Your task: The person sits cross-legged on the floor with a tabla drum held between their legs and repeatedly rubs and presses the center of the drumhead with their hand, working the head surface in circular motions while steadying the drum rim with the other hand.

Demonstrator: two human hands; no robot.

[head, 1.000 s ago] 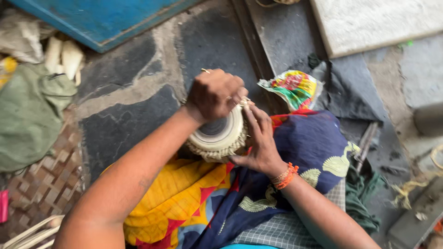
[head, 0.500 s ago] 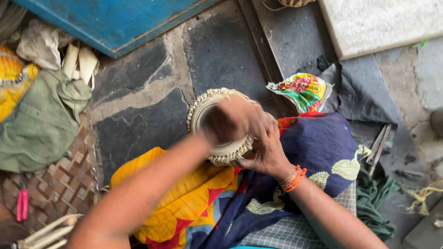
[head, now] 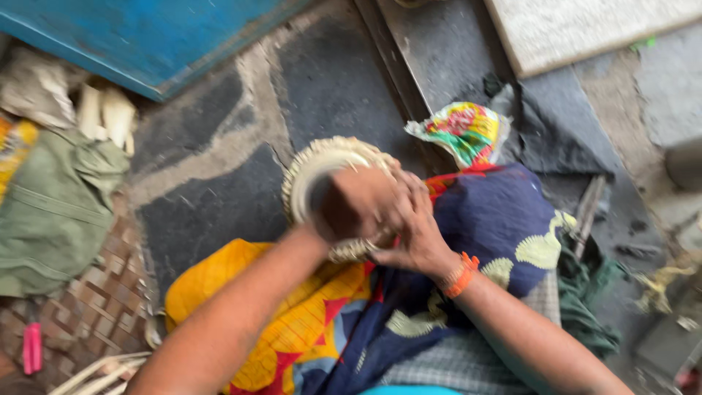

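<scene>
Head view, looking down over lap and floor. Picture smeared by motion, fine detail lost.

Small round drum, pale laced rim, dark centre, resting at lap edge, tipped toward stone floor. Left hand laid over drum top, fingers curled down across the head; grip closed on the drum, though blur hides exact finger placement. Right hand pressed against drum's near side, touching left hand; grip looks wrapped around the drum body, fingertips hidden behind left hand. Orange bangle on right wrist.

Under the drum: yellow and red patterned cloth across lap, dark blue cloth with pale leaf shapes just beside it to the right. Bright multicoloured crumpled wrapper just beyond the blue cloth, near the drum. Dark grey rag behind wrapper.

Far side of floor: blue board at top left, pale slab at top right. Left edge: green cloth bunched on floor, pale sticks above it, woven mat below, pink object on mat, too small to identify.
</scene>
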